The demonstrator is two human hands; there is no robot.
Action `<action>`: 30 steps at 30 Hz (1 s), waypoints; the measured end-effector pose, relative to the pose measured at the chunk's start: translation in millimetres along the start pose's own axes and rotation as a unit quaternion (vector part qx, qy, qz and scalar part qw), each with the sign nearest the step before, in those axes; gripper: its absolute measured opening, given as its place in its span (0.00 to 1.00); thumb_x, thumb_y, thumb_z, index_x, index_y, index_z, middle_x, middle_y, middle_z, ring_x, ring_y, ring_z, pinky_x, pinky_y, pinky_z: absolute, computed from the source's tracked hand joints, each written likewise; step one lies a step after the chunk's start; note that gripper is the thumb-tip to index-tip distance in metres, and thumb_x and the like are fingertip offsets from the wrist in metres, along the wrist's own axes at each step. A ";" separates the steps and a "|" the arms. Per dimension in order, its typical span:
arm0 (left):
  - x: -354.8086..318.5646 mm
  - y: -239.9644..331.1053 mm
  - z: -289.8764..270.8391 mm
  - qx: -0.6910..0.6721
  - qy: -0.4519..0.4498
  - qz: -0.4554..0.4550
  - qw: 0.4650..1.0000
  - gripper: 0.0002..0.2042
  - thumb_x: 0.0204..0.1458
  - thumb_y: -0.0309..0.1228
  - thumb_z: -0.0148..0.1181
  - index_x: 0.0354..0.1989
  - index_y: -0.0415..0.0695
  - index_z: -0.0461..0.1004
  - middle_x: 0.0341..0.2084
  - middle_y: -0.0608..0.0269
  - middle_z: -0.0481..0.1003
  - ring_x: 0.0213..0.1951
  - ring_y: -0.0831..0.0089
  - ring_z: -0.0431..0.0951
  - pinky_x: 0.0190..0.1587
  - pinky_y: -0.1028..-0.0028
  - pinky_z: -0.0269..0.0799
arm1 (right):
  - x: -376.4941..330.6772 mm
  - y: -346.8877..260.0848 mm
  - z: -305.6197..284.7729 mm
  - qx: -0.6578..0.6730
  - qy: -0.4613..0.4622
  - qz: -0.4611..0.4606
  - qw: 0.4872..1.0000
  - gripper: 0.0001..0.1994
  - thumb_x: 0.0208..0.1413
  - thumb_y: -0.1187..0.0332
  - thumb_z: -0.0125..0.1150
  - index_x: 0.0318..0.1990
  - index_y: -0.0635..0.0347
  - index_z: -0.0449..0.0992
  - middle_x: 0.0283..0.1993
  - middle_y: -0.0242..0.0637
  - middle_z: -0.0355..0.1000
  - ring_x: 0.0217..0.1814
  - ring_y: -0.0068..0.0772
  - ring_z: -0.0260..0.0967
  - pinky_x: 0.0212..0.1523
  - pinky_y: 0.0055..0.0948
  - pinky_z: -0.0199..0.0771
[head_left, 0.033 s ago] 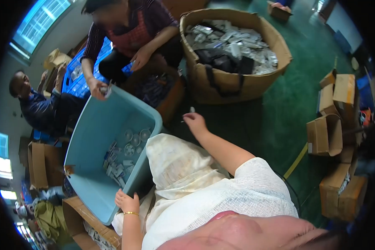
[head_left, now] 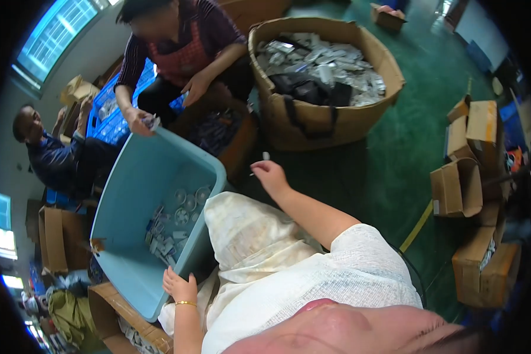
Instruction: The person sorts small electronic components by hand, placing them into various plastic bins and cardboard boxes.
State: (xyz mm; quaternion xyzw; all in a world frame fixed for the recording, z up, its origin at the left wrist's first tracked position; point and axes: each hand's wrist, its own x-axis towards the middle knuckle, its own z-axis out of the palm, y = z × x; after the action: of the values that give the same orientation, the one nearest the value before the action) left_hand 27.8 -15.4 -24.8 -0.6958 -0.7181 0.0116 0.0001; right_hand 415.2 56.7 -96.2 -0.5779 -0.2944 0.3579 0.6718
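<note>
A light blue plastic tub (head_left: 141,194) stands tilted in front of my knees, with small clear and white pieces (head_left: 168,227) lying at its bottom. My left hand (head_left: 180,286), with a gold bracelet on its wrist, grips the tub's near rim. My right hand (head_left: 272,175) is stretched out over the green floor, right of the tub, and pinches a small white piece (head_left: 264,156) in its fingertips. A cream cloth (head_left: 248,236) covers my lap.
Across the tub sits a person in a red apron, whose hand (head_left: 141,122) holds small pieces over the far rim. Another person (head_left: 53,156) sits at the left. A big round cardboard bin (head_left: 336,121) holds silvery packets. Cardboard boxes (head_left: 457,189) stand at right.
</note>
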 end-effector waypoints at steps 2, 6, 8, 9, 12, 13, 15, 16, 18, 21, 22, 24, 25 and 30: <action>-3.1 16.6 -3.4 -0.111 0.098 0.132 0.980 0.33 0.39 0.32 0.61 0.56 0.39 0.54 0.54 0.46 0.55 0.55 0.50 0.56 0.57 0.55 0.49 | -19.1 -48.0 15.8 0.105 -0.058 0.010 0.993 0.10 0.50 0.74 0.53 0.39 0.66 0.73 0.37 0.37 0.72 0.39 0.26 0.69 0.41 0.23 0.69; -20.2 64.8 -25.0 -0.413 0.087 0.233 0.876 0.32 0.43 0.22 0.55 0.59 0.40 0.50 0.57 0.48 0.52 0.56 0.55 0.58 0.53 0.63 0.58 | -81.6 -140.8 40.3 0.264 -0.251 0.068 0.929 0.14 0.51 0.73 0.50 0.46 0.63 0.71 0.41 0.35 0.71 0.44 0.25 0.67 0.48 0.26 0.66; -27.8 80.4 -30.9 -0.524 0.031 0.221 0.822 0.34 0.44 0.22 0.55 0.60 0.41 0.47 0.58 0.49 0.51 0.57 0.56 0.57 0.54 0.63 0.58 | -113.9 -162.3 55.0 0.302 -0.324 0.111 0.890 0.16 0.52 0.71 0.51 0.49 0.64 0.69 0.45 0.38 0.70 0.47 0.28 0.67 0.50 0.27 0.65; -31.1 85.3 -38.5 -0.571 -0.003 0.197 0.797 0.35 0.47 0.26 0.56 0.62 0.41 0.44 0.59 0.50 0.49 0.58 0.58 0.56 0.56 0.62 0.56 | -130.3 -165.4 62.9 0.306 -0.363 0.123 0.872 0.17 0.52 0.71 0.51 0.50 0.64 0.68 0.46 0.39 0.69 0.49 0.29 0.66 0.51 0.27 0.64; -28.5 77.0 -30.8 -0.586 0.070 0.223 0.776 0.43 0.49 0.49 0.55 0.63 0.40 0.37 0.60 0.50 0.47 0.59 0.62 0.54 0.59 0.65 0.50 | -175.9 -171.9 88.5 0.240 -0.470 0.190 0.828 0.21 0.51 0.71 0.50 0.54 0.64 0.64 0.53 0.38 0.64 0.56 0.28 0.58 0.55 0.28 0.59; -34.4 75.9 -33.9 -0.632 0.067 0.213 0.742 0.41 0.49 0.50 0.54 0.62 0.38 0.39 0.60 0.51 0.48 0.59 0.63 0.54 0.60 0.66 0.49 | -185.8 -162.7 94.5 0.231 -0.491 0.163 0.824 0.21 0.51 0.72 0.50 0.55 0.64 0.63 0.54 0.38 0.63 0.57 0.28 0.58 0.57 0.28 0.57; -51.2 73.6 -33.6 -0.683 0.110 0.207 0.692 0.31 0.53 0.46 0.51 0.56 0.33 0.52 0.56 0.53 0.54 0.58 0.67 0.56 0.59 0.69 0.50 | -203.7 -152.3 106.4 0.226 -0.504 0.141 0.822 0.24 0.47 0.71 0.51 0.54 0.64 0.64 0.53 0.37 0.64 0.55 0.28 0.59 0.58 0.24 0.54; -53.7 63.6 -26.8 -0.684 0.116 0.206 0.690 0.31 0.53 0.46 0.51 0.56 0.33 0.52 0.56 0.53 0.54 0.58 0.67 0.56 0.59 0.69 0.50 | -205.0 -154.1 109.3 0.222 -0.509 0.139 0.820 0.24 0.47 0.71 0.51 0.54 0.64 0.64 0.53 0.37 0.64 0.55 0.28 0.59 0.58 0.24 0.54; -56.9 46.8 -10.4 -0.729 0.014 0.176 0.661 0.27 0.54 0.42 0.51 0.56 0.37 0.55 0.48 0.62 0.63 0.47 0.75 0.65 0.49 0.76 0.61 | -208.6 -156.2 111.9 0.226 -0.540 0.165 0.793 0.23 0.50 0.72 0.49 0.56 0.64 0.62 0.54 0.37 0.62 0.58 0.28 0.57 0.59 0.26 0.54; -62.3 47.6 -23.8 -0.750 -0.030 0.122 0.650 0.18 0.54 0.39 0.52 0.48 0.39 0.64 0.37 0.68 0.69 0.33 0.85 0.66 0.35 0.84 0.62 | -200.0 -151.0 107.8 0.231 -0.525 0.189 0.797 0.22 0.52 0.71 0.49 0.56 0.63 0.63 0.55 0.36 0.61 0.55 0.27 0.58 0.57 0.27 0.57; -63.2 47.4 -25.5 -0.749 -0.034 0.099 0.654 0.17 0.54 0.37 0.52 0.47 0.40 0.65 0.34 0.70 0.69 0.31 0.86 0.65 0.32 0.85 0.61 | -195.8 -145.5 107.7 0.241 -0.510 0.184 0.805 0.21 0.52 0.71 0.49 0.56 0.63 0.63 0.55 0.36 0.61 0.55 0.27 0.59 0.56 0.27 0.58; -57.5 36.6 -14.2 -0.763 -0.069 0.074 0.639 0.16 0.52 0.30 0.54 0.48 0.39 0.64 0.39 0.67 0.69 0.34 0.85 0.66 0.35 0.86 0.61 | -188.9 -135.2 103.9 0.212 -0.506 0.121 0.827 0.23 0.51 0.74 0.50 0.57 0.61 0.62 0.54 0.38 0.61 0.56 0.31 0.58 0.55 0.29 0.60; -56.8 38.3 -19.5 -0.774 -0.058 0.034 0.629 0.16 0.52 0.30 0.54 0.48 0.40 0.64 0.39 0.67 0.69 0.34 0.85 0.66 0.34 0.86 0.61 | -186.8 -136.5 97.6 0.048 -0.470 -0.072 0.878 0.22 0.50 0.75 0.51 0.55 0.60 0.63 0.52 0.40 0.63 0.55 0.35 0.59 0.54 0.29 0.60; -50.6 35.9 -23.9 -0.814 -0.037 -0.021 0.579 0.13 0.51 0.27 0.54 0.45 0.42 0.64 0.38 0.66 0.69 0.37 0.80 0.69 0.40 0.81 0.66 | -187.6 -117.2 95.6 -0.117 -0.296 -0.288 0.903 0.19 0.48 0.75 0.54 0.51 0.59 0.67 0.47 0.43 0.65 0.50 0.41 0.61 0.52 0.33 0.62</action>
State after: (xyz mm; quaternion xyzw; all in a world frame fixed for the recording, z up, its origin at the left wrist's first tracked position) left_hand 65.7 -64.4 -0.6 -0.3875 -0.4398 -0.5521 -0.5929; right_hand 247.3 -52.2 38.1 -0.4101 -0.6730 0.2664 0.5549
